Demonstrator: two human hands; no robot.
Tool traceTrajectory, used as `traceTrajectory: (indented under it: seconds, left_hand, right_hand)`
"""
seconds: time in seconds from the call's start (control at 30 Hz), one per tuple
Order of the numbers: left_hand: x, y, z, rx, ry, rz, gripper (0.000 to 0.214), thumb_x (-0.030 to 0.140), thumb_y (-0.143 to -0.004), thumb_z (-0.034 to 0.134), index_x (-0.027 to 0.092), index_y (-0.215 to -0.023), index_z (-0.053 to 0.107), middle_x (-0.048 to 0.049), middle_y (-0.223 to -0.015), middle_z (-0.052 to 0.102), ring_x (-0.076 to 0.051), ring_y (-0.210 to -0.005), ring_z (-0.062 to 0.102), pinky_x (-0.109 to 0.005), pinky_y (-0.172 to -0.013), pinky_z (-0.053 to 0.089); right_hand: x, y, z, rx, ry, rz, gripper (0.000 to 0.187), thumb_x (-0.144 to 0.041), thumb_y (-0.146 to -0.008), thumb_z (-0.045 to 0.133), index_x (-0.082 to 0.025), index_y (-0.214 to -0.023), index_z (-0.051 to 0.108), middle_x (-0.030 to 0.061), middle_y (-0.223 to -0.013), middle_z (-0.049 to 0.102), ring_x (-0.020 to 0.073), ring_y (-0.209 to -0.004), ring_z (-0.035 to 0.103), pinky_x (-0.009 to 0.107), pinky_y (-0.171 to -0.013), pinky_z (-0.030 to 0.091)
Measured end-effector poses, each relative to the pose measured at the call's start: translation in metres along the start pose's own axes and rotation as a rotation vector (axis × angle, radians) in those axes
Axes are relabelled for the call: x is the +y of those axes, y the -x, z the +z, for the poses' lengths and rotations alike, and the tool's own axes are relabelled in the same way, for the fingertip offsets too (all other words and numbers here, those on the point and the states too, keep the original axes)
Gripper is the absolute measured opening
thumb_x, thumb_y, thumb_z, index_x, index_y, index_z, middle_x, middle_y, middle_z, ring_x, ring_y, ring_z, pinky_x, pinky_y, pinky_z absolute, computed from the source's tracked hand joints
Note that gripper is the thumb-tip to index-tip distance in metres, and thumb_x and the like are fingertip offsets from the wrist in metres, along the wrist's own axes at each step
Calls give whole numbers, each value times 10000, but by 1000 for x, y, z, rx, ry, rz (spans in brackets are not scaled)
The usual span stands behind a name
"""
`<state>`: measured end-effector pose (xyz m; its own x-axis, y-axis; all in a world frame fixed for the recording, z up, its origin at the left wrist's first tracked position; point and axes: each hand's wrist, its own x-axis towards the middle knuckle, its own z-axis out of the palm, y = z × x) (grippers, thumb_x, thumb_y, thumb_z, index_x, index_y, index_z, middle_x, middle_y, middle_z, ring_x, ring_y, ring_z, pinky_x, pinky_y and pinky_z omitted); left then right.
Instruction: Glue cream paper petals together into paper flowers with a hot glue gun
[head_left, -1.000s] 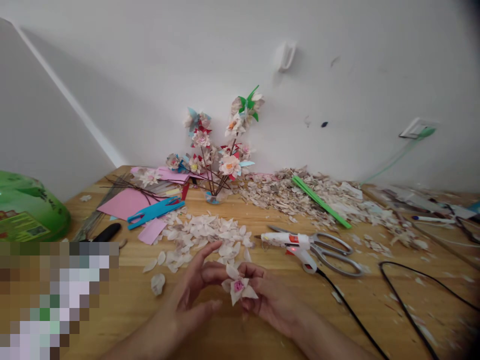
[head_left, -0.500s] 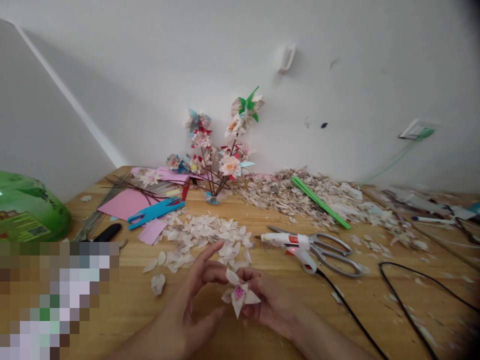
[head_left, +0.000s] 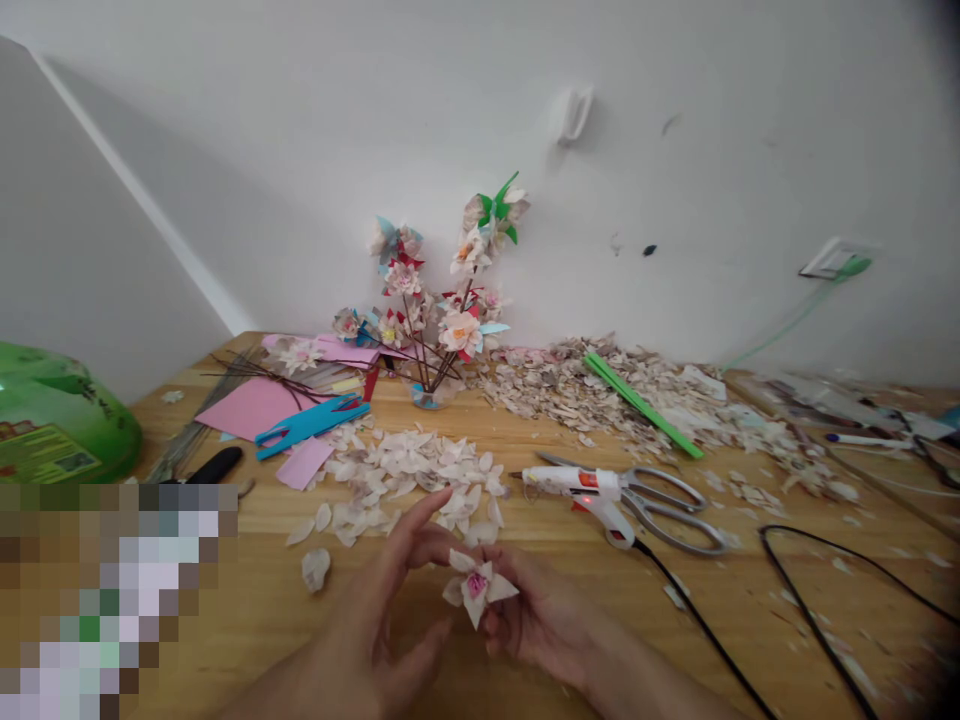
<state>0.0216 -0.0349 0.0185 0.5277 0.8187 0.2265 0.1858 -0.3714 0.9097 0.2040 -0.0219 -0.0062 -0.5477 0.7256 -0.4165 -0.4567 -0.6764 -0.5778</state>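
Head view. The flower (head_left: 478,585) is located low and near the middle, above the desk (head_left: 637,620), in the right hand (head_left: 551,605). It is faced toward the camera; pale pointed petals are noted around a pink centre. The right grip is narrow and closed about the flower, with the thumb and fingers bent behind it. The left hand (head_left: 367,630) is held just beside it; its grip is wide, with thumb and forefinger spread apart. Whether the flower is touched by the left fingertips cannot be told.

Beyond the hands, loose petals (head_left: 420,465) are spread in a heap. To the right, a glue gun (head_left: 570,482) is laid across the scissors (head_left: 636,492); a red light is shown on its body. Farther back, scraps (head_left: 555,385) are piled, with a green strip (head_left: 643,405) resting on them. A bouquet (head_left: 460,330) is stood near the wall (head_left: 300,150). To its left, a blue strip (head_left: 311,425) is placed partly over pink paper (head_left: 244,408).
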Motion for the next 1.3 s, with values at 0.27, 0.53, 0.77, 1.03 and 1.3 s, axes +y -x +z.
traceTrajectory:
  seconds: [0.27,0.53,0.77,1.03,1.3]
  left_hand:
    - [-1,0,2,-13,67,-3,740,89,-805,459,384,-1372,87,-50,-1166,541,-208,-1130,474,-473,-1045,237]
    - [-3,-2,2,16,331,-67,678,198,-827,494,341,-1379,127,-59,-1125,566,-220,-1082,492,-463,-989,279]
    - [-4,-5,1,27,395,-63,644,264,-833,505,339,-1367,154,-71,-1124,543,-238,-1059,503,-474,-957,291]
    - [1,-5,1,5,432,-72,657,267,-827,514,309,-1379,158,-70,-1074,578,-230,-1054,506,-469,-966,281]
    - [-5,-3,3,-1,393,-18,661,328,-833,523,321,-1386,159,-85,-1109,573,-236,-1074,494,-461,-976,285]
  right_hand:
    - [4,0,0,42,-55,16,230,-277,-643,720,-105,-739,602,1,-561,647,74,-414,565,182,-431,464]
    - [-1,1,5,81,48,-97,230,-214,-559,724,-125,-732,603,-18,-556,628,57,-391,527,151,-379,426]
    - [-1,0,6,98,84,-118,201,-174,-534,684,-132,-695,571,-22,-543,593,49,-396,492,149,-385,403]
    - [1,0,6,78,41,-130,152,-153,-548,651,-162,-622,517,-47,-524,571,51,-438,490,149,-428,418]
    - [3,0,1,36,-21,-62,134,-160,-568,616,-169,-664,523,-50,-558,574,54,-433,492,142,-378,383]
